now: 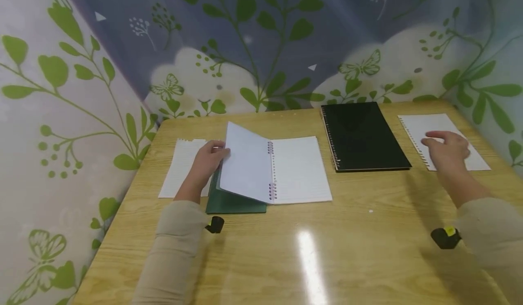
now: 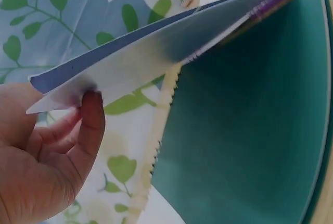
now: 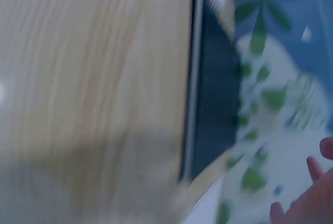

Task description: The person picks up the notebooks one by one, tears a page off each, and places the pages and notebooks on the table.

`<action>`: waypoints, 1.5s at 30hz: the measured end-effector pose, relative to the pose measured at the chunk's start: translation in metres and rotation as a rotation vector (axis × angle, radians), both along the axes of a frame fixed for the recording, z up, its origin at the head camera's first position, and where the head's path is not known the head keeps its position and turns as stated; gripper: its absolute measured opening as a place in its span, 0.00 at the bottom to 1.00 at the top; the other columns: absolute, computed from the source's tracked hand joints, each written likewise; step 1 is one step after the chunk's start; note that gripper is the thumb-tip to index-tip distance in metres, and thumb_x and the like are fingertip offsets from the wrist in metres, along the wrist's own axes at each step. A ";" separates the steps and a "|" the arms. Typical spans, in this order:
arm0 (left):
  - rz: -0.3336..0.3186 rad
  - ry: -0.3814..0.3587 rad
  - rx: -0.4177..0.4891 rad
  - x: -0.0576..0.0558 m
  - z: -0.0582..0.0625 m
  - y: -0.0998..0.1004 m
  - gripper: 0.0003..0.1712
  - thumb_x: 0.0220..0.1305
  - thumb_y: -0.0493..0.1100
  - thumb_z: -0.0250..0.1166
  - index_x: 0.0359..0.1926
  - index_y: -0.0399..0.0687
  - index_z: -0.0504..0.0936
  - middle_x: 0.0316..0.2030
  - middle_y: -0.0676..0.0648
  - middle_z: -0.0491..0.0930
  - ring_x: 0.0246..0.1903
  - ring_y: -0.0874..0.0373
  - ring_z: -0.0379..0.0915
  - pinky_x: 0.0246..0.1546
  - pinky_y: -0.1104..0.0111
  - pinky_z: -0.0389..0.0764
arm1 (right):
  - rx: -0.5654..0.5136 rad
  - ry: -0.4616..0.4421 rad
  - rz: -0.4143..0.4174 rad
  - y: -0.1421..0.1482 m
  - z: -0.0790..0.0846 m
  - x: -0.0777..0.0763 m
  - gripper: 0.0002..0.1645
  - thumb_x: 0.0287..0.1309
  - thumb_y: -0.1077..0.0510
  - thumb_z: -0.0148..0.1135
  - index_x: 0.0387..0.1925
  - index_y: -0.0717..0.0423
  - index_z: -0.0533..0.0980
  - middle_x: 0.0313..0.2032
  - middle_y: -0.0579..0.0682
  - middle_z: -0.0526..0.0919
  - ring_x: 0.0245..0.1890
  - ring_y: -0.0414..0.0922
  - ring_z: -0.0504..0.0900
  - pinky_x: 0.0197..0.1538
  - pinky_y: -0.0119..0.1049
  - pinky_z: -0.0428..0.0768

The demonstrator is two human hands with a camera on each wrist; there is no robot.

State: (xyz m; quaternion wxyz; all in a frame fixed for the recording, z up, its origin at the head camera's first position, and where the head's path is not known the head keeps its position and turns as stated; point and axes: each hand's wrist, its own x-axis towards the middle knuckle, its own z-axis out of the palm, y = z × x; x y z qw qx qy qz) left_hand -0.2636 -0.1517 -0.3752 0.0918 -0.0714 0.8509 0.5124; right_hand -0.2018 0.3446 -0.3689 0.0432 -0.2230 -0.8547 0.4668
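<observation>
My left hand (image 1: 204,162) pinches raised pages (image 1: 247,164) of a spiral notebook with a green cover (image 1: 237,203). In the left wrist view, the thumb and fingers (image 2: 92,114) hold the free edge of those pages, with the green cover (image 2: 244,99) spread below. The notebook's right-hand page (image 1: 300,171) lies flat and lined. Over a loose white sheet (image 1: 470,155) at the right, my right hand (image 1: 447,153) hovers with loosely bent fingers and nothing visible in it. Its fingers show only at the edge of the blurred right wrist view.
A closed black spiral notebook (image 1: 365,135) lies between the green notebook and the right sheet. Another torn lined sheet (image 1: 180,169) lies at the left, partly behind my left hand. The wooden table (image 1: 347,250) meets leaf-patterned cloth (image 1: 282,46) at its back and sides.
</observation>
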 end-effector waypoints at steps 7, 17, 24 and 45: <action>-0.032 0.039 0.074 0.003 0.011 0.015 0.25 0.70 0.56 0.44 0.60 0.48 0.68 0.55 0.43 0.71 0.54 0.47 0.71 0.52 0.55 0.75 | 0.021 0.120 0.513 -0.095 0.021 -0.002 0.23 0.67 0.52 0.46 0.54 0.67 0.66 0.68 0.65 0.50 0.69 0.63 0.40 0.65 0.64 0.45; -0.138 0.063 0.115 0.007 0.010 0.036 0.24 0.73 0.52 0.40 0.58 0.43 0.70 0.52 0.40 0.74 0.51 0.47 0.74 0.50 0.57 0.76 | 0.395 0.097 0.963 -0.207 -0.011 0.019 0.37 0.59 0.41 0.54 0.62 0.60 0.63 0.54 0.56 0.75 0.58 0.54 0.71 0.58 0.52 0.69; -0.273 0.094 0.074 0.011 0.012 0.045 0.24 0.73 0.51 0.39 0.59 0.44 0.69 0.53 0.40 0.74 0.51 0.46 0.73 0.50 0.57 0.76 | 0.550 0.081 0.919 -0.258 -0.004 0.032 0.59 0.46 0.26 0.57 0.71 0.50 0.47 0.62 0.54 0.70 0.59 0.50 0.72 0.49 0.48 0.77; -0.547 0.156 -0.208 0.014 -0.019 0.080 0.21 0.72 0.45 0.44 0.63 0.57 0.65 0.51 0.45 0.79 0.49 0.49 0.76 0.49 0.56 0.76 | 0.569 0.328 0.692 -0.245 -0.011 0.034 0.42 0.55 0.55 0.49 0.69 0.59 0.48 0.37 0.51 0.85 0.09 0.36 0.58 0.14 0.28 0.55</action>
